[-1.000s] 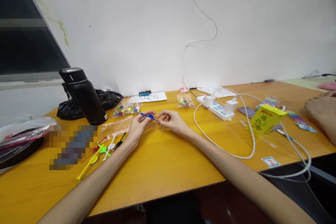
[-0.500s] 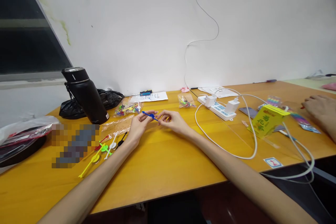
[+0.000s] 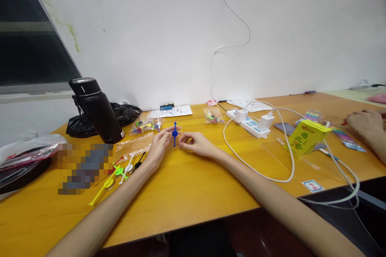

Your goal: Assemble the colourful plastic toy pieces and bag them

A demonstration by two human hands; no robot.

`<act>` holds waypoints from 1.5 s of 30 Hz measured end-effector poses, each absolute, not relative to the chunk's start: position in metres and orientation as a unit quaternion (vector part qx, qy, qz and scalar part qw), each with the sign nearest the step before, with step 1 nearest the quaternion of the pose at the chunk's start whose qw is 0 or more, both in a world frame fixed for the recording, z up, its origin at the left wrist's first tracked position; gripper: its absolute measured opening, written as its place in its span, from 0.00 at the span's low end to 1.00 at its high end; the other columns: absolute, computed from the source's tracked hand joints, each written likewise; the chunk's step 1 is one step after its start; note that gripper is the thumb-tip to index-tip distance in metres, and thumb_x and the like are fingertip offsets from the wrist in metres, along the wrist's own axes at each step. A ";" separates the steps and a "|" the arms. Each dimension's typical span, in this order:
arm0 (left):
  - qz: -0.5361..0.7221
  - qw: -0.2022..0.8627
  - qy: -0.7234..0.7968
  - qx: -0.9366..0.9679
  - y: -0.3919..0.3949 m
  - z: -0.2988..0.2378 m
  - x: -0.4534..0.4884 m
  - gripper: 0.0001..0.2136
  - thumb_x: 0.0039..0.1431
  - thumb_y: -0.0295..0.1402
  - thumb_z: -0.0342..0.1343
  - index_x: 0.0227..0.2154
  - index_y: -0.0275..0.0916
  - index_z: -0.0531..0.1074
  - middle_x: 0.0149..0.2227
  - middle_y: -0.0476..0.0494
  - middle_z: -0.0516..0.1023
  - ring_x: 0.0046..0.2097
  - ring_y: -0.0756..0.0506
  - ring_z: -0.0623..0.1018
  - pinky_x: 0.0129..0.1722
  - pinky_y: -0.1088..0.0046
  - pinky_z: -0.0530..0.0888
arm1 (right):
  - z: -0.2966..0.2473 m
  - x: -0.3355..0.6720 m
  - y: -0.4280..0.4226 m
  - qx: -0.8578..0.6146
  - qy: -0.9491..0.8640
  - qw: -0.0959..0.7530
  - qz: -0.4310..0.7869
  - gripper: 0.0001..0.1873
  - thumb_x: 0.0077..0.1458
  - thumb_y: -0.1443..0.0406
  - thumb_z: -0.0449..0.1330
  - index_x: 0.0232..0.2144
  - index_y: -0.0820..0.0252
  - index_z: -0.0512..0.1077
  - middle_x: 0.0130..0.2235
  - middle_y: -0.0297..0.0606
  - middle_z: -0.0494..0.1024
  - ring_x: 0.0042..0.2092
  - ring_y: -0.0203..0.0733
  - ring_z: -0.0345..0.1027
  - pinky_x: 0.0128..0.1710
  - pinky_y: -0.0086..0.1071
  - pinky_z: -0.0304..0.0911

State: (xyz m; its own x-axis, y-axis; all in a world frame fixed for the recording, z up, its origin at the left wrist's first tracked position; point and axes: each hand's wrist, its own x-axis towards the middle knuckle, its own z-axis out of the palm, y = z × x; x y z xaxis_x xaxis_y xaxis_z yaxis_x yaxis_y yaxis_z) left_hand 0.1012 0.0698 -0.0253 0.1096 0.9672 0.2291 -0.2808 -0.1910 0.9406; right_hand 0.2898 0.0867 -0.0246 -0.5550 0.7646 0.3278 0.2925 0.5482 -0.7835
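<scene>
My left hand (image 3: pixel 159 146) is closed on a blue plastic arrow spinner (image 3: pixel 175 133), pinching it near its round middle. The spinner stands almost vertical, arrowhead up, above the table. Just to its right is my right hand (image 3: pixel 196 143), its fingers loosely curled and apart from the thumb, with nothing visible in them. By my left forearm lie more arrow spinners: a yellow one (image 3: pixel 107 183), a green one (image 3: pixel 120 170), a white one (image 3: pixel 129 167), a black one (image 3: pixel 138 165) and a red one, partly covered.
A black bottle (image 3: pixel 98 112) stands at the left, near bags of small colourful parts (image 3: pixel 146 124). To the right are a power strip (image 3: pixel 253 125) with white cables, a yellow box (image 3: pixel 307 138) and another person's hand (image 3: pixel 363 124). A screwdriver (image 3: pixel 167 107) lies on paper behind.
The blue spinner has turned from lying nearly level between both hands to upright in my left hand. My right fingers have come off its tail end.
</scene>
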 end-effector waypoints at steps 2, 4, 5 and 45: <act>0.580 0.552 0.330 0.500 0.071 -0.026 0.100 0.19 0.59 0.42 0.58 0.48 0.37 0.77 0.56 0.34 0.77 0.56 0.39 0.78 0.61 0.59 0.69 | -0.025 0.291 0.087 -0.335 -0.813 0.335 0.337 0.06 0.58 0.64 0.61 0.35 0.60 0.76 0.35 0.36 0.82 0.37 0.38 0.75 0.38 0.29 0.66; 0.579 0.560 0.335 0.488 0.071 -0.027 0.100 0.18 0.59 0.42 0.57 0.47 0.37 0.78 0.56 0.34 0.78 0.56 0.39 0.78 0.61 0.59 0.69 | -0.025 0.292 0.088 -0.346 -0.814 0.332 0.329 0.05 0.58 0.66 0.60 0.36 0.60 0.76 0.35 0.36 0.82 0.37 0.38 0.75 0.38 0.29 0.65; 0.578 0.562 0.340 0.484 0.071 -0.027 0.100 0.18 0.58 0.42 0.57 0.46 0.36 0.78 0.56 0.34 0.78 0.56 0.39 0.78 0.61 0.59 0.69 | -0.025 0.292 0.089 -0.349 -0.813 0.330 0.328 0.05 0.58 0.66 0.60 0.36 0.60 0.76 0.35 0.36 0.82 0.36 0.38 0.75 0.38 0.29 0.66; 0.271 0.039 0.589 0.760 -0.052 -0.027 -0.014 0.14 0.61 0.49 0.53 0.35 0.45 0.77 0.45 0.44 0.80 0.50 0.36 0.76 0.51 0.63 0.69 | -0.038 0.298 0.098 -0.362 -0.808 0.337 0.320 0.05 0.57 0.69 0.59 0.37 0.61 0.75 0.34 0.37 0.82 0.37 0.38 0.76 0.39 0.29 0.68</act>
State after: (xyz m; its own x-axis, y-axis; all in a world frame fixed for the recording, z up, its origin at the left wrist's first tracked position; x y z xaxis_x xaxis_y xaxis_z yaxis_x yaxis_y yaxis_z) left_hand -0.0142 -0.0518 -0.0274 0.1587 0.9172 0.3655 0.8746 -0.3024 0.3790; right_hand 0.2977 0.0982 -0.0375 -0.5100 0.8012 0.3130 0.3691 0.5325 -0.7617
